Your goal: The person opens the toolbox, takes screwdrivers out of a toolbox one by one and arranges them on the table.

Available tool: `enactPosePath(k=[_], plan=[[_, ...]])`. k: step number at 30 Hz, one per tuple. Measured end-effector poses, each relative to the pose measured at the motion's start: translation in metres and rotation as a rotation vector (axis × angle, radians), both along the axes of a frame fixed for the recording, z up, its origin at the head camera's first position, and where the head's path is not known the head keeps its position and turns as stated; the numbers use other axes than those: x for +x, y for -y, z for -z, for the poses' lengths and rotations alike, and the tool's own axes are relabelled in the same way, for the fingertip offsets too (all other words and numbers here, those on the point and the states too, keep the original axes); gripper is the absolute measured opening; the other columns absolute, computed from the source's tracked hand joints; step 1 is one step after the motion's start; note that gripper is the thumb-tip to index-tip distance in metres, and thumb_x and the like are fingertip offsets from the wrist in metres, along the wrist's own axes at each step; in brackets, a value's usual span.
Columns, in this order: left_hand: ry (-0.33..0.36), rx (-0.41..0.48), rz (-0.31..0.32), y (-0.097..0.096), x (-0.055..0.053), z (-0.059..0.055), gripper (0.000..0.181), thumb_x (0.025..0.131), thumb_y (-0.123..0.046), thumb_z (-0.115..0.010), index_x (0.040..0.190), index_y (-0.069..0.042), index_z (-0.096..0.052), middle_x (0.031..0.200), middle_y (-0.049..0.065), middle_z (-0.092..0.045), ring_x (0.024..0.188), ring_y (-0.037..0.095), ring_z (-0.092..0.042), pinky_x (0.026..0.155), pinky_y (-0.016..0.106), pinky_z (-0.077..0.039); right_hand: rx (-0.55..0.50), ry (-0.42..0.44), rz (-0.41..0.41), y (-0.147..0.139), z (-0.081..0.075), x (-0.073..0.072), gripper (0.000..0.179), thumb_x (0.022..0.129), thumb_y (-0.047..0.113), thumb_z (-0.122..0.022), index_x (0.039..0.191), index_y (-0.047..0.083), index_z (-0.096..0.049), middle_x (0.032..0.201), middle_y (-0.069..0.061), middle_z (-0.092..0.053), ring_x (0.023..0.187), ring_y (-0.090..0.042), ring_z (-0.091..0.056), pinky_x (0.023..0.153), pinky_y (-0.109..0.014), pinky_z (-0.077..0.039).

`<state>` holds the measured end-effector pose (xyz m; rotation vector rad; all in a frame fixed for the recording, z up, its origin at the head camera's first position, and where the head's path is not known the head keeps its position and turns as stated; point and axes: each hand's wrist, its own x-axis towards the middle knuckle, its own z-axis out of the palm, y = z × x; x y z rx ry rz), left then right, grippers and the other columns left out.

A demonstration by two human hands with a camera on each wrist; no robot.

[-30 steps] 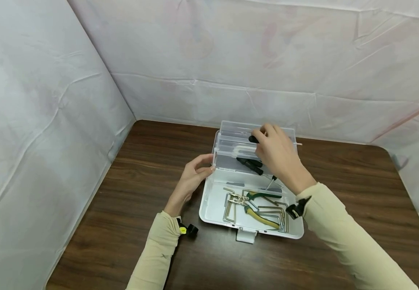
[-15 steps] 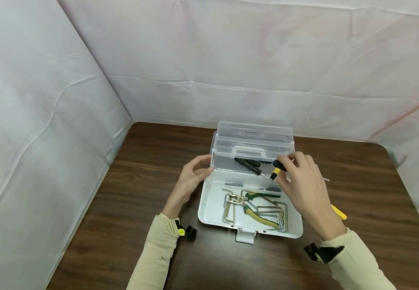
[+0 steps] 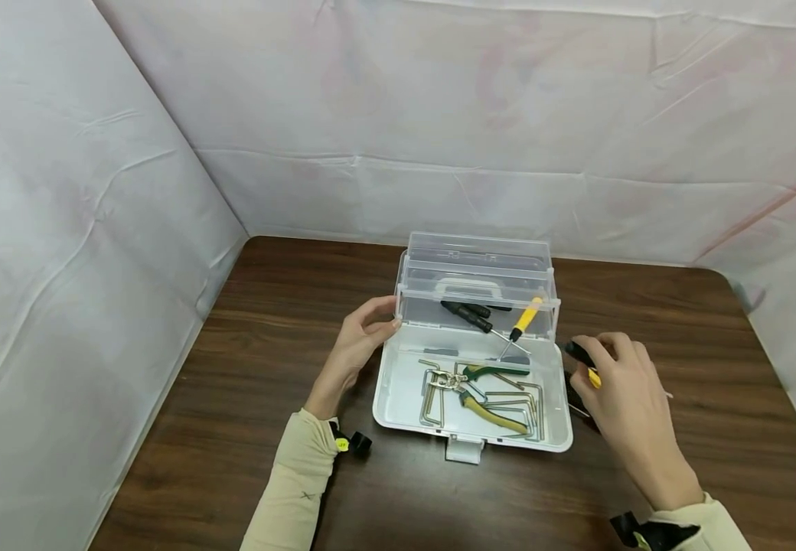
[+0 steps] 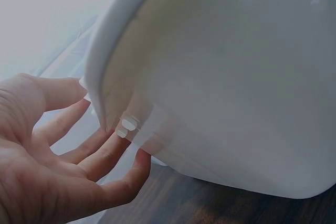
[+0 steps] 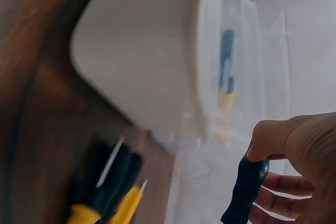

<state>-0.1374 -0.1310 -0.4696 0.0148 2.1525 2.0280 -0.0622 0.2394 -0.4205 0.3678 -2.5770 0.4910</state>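
Note:
A white toolbox (image 3: 398, 398) stands with its clear tiered trays (image 3: 477, 264) folded up at the back. At its left side my left hand (image 3: 357, 344) grips the edge by the trays, the thumb at the rim and fingers behind clear plastic in the left wrist view. My right hand (image 3: 628, 405), right of the box, pinches a black-handled screwdriver (image 5: 245, 187) above the table. Beneath it lie several black and yellow screwdrivers (image 5: 126, 205), partly covered by the hand in the head view. Yellow-green pliers (image 3: 494, 415) and several hex keys (image 3: 432, 398) lie inside the box.
Black screwdrivers (image 3: 470, 315) and a yellow-handled screwdriver (image 3: 526, 317) rest in the lowest tray. The front latch (image 3: 463, 450) hangs down onto the dark wooden table (image 3: 233, 428). White sheeting (image 3: 398, 115) closes off the back and left.
My right hand has carried the black-handled screwdriver from over the upper trays down to the table right of the box. My left hand keeps its place at the box's edge.

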Motion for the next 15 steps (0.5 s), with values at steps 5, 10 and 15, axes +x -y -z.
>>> enactPosePath(k=[5, 10, 15], plan=[[0.0, 0.014, 0.004, -0.001, 0.002, 0.001, 0.045, 0.1, -0.01, -0.07, 0.143, -0.015, -0.061, 0.144, 0.013, -0.061, 0.126, 0.031, -0.068, 0.102, 0.041, -0.053, -0.002, 0.028, 0.025, -0.016, 0.016, 0.01, 0.034, 0.077, -0.009, -0.073, 0.109, 0.001, -0.071, 0.102, -0.024, -0.063, 0.088, -0.048, -0.058, 0.071, -0.059, -0.045], [-0.007, 0.019, 0.012, -0.001, 0.003, 0.003, 0.045, 0.1, -0.009, -0.07, 0.144, -0.013, -0.06, 0.144, 0.014, -0.061, 0.125, 0.032, -0.068, 0.099, 0.037, -0.054, 0.01, 0.05, 0.031, -0.027, 0.033, 0.017, 0.037, 0.075, -0.009, -0.074, 0.111, 0.001, -0.071, 0.1, -0.024, -0.063, 0.086, -0.05, -0.059, 0.07, -0.061, -0.046], [-0.01, 0.0, 0.013, 0.001, 0.0, 0.001, 0.046, 0.101, -0.011, -0.069, 0.145, -0.014, -0.059, 0.151, 0.01, -0.057, 0.123, 0.032, -0.068, 0.103, 0.04, -0.053, 0.034, 0.116, 0.043, -0.031, 0.048, 0.019, 0.037, 0.076, -0.005, -0.077, 0.113, 0.0, -0.07, 0.1, -0.025, -0.063, 0.087, -0.05, -0.06, 0.067, -0.063, -0.048]])
